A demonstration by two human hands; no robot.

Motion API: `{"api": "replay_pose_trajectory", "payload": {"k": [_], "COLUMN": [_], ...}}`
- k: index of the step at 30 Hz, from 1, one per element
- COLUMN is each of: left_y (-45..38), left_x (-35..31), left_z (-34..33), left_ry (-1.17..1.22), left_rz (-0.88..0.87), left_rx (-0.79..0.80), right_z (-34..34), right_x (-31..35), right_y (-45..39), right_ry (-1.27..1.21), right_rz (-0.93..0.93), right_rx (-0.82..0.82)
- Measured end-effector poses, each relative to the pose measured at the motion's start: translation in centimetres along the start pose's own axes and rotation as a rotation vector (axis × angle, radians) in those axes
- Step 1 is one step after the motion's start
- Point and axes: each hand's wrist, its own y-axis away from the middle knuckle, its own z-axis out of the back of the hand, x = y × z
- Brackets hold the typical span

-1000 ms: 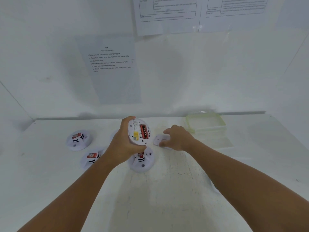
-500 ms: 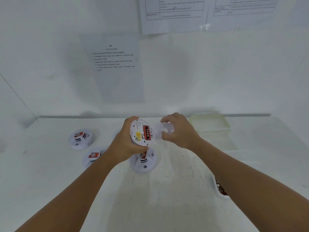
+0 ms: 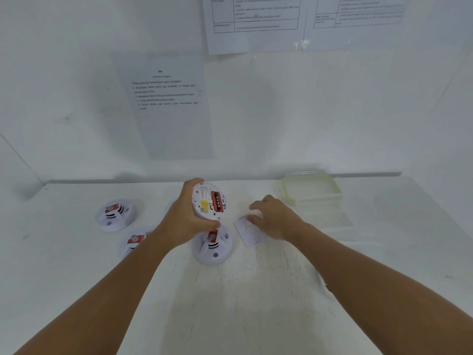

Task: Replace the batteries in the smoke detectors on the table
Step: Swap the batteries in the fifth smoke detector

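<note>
Now the left hand [image 3: 186, 221] grips the opened smoke detector [image 3: 208, 201], red batteries [image 3: 216, 201] facing right; the right hand [image 3: 273, 221], nearer, rests with loose fingers on the cover [image 3: 247, 233].

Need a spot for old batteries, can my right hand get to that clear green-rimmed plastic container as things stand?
Probably yes: the right hand lies just before the clear green-rimmed plastic container, with bare table between.

Bright, washed-out light; soft blur, edges bowed.
</note>
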Motion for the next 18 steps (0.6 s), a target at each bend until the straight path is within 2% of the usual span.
{"api": "replay_pose_trajectory", "payload": {"k": [4, 8, 13, 18], "left_y": [-0.1, 0.2, 0.8, 1.4], "left_x": [-0.5, -0.5, -0.2, 0.1], "left_z": [0.2, -0.1, 0.1, 0.6], "left_ry": [-0.006, -0.001, -0.016, -0.03], "left_rz": [-0.014, -0.022, -0.007, -0.009], "left_rx": [-0.009, 0.003, 0.009, -0.001], "right_z": [0.7, 0.3, -0.2, 0.3], "right_x": [1.2, 3.3, 4.2, 4.3], "right_y": [0.5, 1.0, 0.9, 1.2], "right_ry": [0.074, 0.133, -0.031, 0.042], "right_rz": [-0.105, -0.189, -0.258, -0.269], "right_rx": [0.066, 0.055, 0.11, 0.117]}}
